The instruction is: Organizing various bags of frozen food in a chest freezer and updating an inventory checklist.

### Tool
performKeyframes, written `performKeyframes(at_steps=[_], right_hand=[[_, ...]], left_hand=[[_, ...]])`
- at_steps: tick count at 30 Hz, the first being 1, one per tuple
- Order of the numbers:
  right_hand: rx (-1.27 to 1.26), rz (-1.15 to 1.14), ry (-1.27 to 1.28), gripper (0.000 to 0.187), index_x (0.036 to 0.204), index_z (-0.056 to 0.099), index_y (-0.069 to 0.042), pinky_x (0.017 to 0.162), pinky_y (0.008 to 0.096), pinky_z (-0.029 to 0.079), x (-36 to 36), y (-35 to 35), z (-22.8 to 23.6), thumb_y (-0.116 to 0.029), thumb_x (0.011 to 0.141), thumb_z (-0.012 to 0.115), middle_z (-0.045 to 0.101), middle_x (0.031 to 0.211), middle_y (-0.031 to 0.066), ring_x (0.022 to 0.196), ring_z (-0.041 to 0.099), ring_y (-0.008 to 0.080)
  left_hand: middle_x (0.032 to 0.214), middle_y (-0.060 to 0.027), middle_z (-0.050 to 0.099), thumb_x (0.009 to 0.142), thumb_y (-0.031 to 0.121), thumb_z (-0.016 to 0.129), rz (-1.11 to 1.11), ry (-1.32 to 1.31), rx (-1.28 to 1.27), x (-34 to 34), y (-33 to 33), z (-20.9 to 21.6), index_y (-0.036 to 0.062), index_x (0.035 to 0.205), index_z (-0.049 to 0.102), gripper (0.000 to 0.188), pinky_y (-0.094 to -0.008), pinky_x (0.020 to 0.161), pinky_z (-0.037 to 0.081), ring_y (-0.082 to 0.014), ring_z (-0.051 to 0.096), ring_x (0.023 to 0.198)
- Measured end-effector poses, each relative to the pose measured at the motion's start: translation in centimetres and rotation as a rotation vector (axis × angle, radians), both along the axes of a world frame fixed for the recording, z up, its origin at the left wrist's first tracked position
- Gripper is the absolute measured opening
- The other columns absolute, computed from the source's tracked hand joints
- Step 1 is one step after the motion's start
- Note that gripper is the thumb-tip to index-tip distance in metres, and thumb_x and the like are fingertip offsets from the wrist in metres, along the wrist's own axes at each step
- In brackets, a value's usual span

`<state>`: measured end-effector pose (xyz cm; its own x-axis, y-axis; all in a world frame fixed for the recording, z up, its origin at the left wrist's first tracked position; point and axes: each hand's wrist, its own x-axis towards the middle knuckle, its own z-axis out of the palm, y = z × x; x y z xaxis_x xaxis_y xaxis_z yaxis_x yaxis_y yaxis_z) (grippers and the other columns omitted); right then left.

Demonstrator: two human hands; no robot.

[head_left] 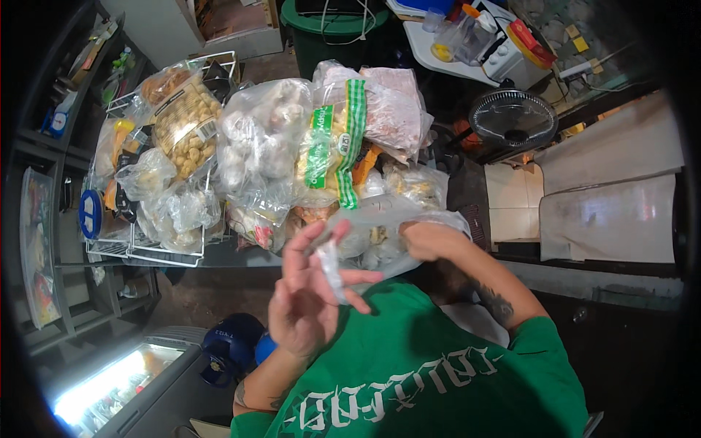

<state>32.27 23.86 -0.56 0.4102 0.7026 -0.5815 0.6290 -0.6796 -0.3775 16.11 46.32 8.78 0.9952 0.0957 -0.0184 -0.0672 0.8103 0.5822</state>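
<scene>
My left hand is raised palm up, its fingers spread apart. A crumpled white strip, which looks like plastic, lies across those fingers. To its right, my right hand is curled at a clear plastic bag, with bag film around the fist; its fingertips are hidden. Something small and brownish shows through the film. Just beyond lie a bag with green checked edging and pale contents, and a large clear bag of whitish round lumps.
A white wire rack at the left holds bags, including round tan pieces. Flat pinkish packs sit at the back. A black fan stands at right, a green bin behind, a lit chest freezer at lower left.
</scene>
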Motion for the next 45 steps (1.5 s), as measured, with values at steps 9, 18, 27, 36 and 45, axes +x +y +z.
performKeyframes(at_steps=[9, 18, 27, 36, 45], right_hand=[[0.051, 0.32, 0.052, 0.019, 0.097, 0.063, 0.001, 0.077, 0.0521, 0.052, -0.9, 9.7, 14.5, -0.012, 0.082, 0.059, 0.067, 0.095, 0.0249, 0.088, 0.066, 0.0413], [0.967, 0.326, -0.461, 0.065, 0.127, 0.049, 0.003, 0.098, 0.0432, 0.048, 0.2, 42.6, 8.2, -0.035, 0.08, 0.072, 0.056, 0.121, 0.0212, 0.115, 0.054, 0.0374], [0.526, 0.2, -0.313, 0.06, 0.114, 0.063, 0.001, 0.098, 0.0396, 0.049, 1.7, 47.7, 8.9, -0.033, 0.068, 0.08, 0.064, 0.116, 0.022, 0.109, 0.061, 0.0374], [0.918, -0.488, 1.101, 0.091, 0.144, 0.042, -0.001, 0.108, 0.0442, 0.043, 3.9, 18.6, 15.2, -0.035, 0.068, 0.078, 0.059, 0.132, 0.0187, 0.123, 0.058, 0.0304], [0.59, -0.526, 0.686, 0.076, 0.141, 0.044, -0.003, 0.103, 0.0384, 0.045, -2.5, 4.4, 2.1, -0.024, 0.078, 0.08, 0.06, 0.132, 0.0141, 0.122, 0.058, 0.0264]], left_hand=[[0.155, -0.022, 0.026, 0.095, 0.052, 0.05, 0.11, -0.022, -0.042, -1.1, 0.9, -1.2, 0.0003, 0.148, 0.025, 0.078, -0.039, 0.071, 0.06, -0.0405, 0.06, 0.114], [0.141, -0.0141, 0.04, 0.106, 0.039, 0.036, 0.079, 0.027, -0.107, -4.4, 0.1, -3.4, 0.0004, 0.145, 0.026, 0.056, -0.0358, 0.077, 0.056, -0.0262, 0.06, 0.106], [0.133, -0.0094, 0.047, 0.107, 0.038, 0.032, -0.029, 0.0, -0.133, -6.2, 1.3, -3.5, 0.0027, 0.144, 0.034, 0.051, -0.0319, 0.086, 0.05, -0.0187, 0.057, 0.105], [0.146, -0.022, 0.034, 0.092, 0.075, 0.031, 0.15, 0.089, 0.009, -4.1, 4.3, -2.9, 0.0093, 0.155, 0.016, 0.092, -0.0316, 0.053, 0.054, -0.0336, 0.066, 0.091], [0.145, -0.0235, 0.036, 0.088, 0.078, 0.038, -0.132, -0.044, -0.02, -0.3, 1.1, -0.5, 0.0102, 0.154, 0.016, 0.097, -0.0238, 0.055, 0.049, -0.0268, 0.065, 0.085]])
